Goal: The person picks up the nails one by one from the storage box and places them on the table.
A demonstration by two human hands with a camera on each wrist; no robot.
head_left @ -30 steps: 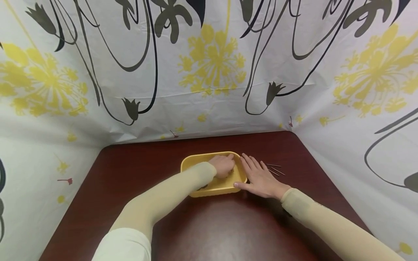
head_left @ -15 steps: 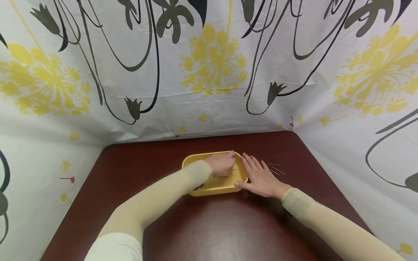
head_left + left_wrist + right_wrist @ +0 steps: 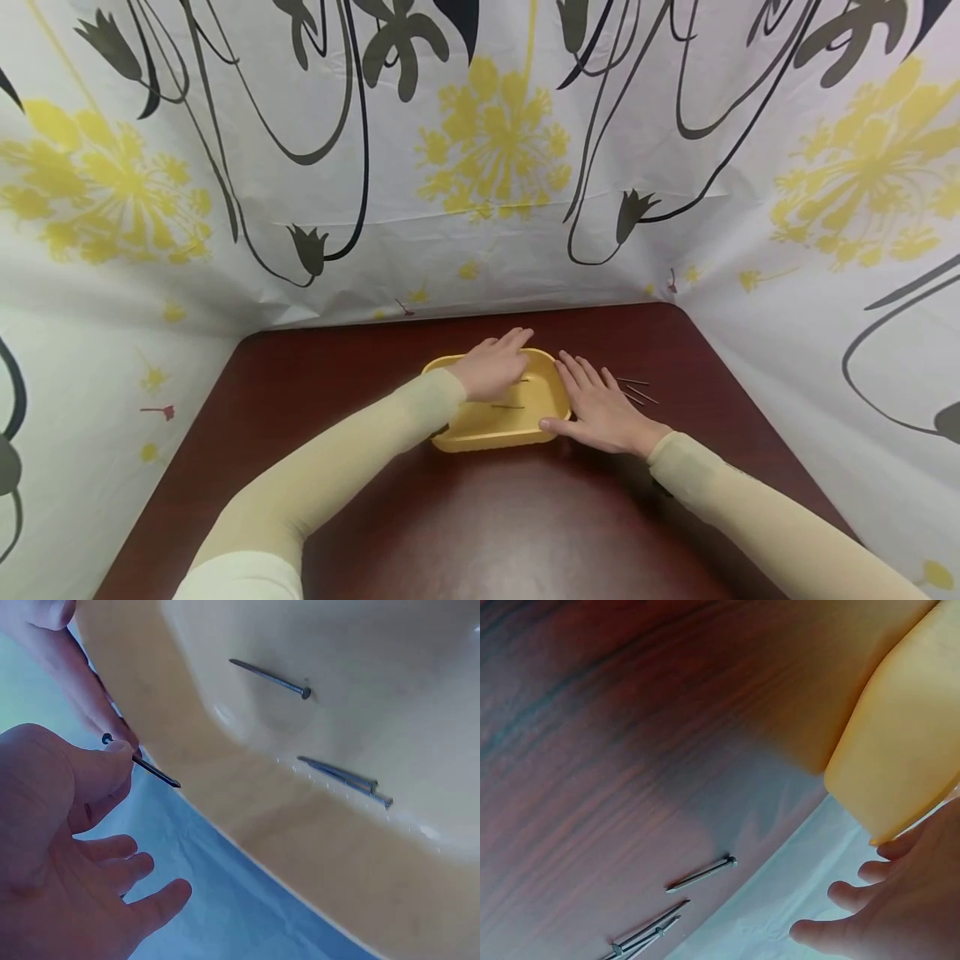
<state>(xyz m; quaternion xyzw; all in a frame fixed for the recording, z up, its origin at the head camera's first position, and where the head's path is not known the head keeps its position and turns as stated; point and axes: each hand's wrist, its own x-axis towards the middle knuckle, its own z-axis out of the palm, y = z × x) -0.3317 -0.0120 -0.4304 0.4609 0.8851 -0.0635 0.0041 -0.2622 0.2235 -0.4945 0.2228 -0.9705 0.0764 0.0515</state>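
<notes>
A yellow plastic tray (image 3: 540, 410) stands on the table. My left hand (image 3: 491, 367) is over its far rim and pinches a nail (image 3: 159, 772) between thumb and forefinger, the other fingers spread. Inside the tray lie a single nail (image 3: 274, 679) and a pair of nails (image 3: 341, 776) side by side along the wall, as the left wrist view shows. At the tray's right end, my right hand (image 3: 600, 412) rests with straight fingers against the rim, and holds nothing.
Several more nails lie on the dark red-brown table (image 3: 480, 517) just right of my right hand; one such nail (image 3: 701, 874) shows in the right wrist view. A white patterned cloth (image 3: 450, 250) hangs behind the table and along both sides.
My left hand has come up from inside the tray to above its far rim, shifting slightly left. More of the tray's floor and the nails there now show. The right hand stays in place.
</notes>
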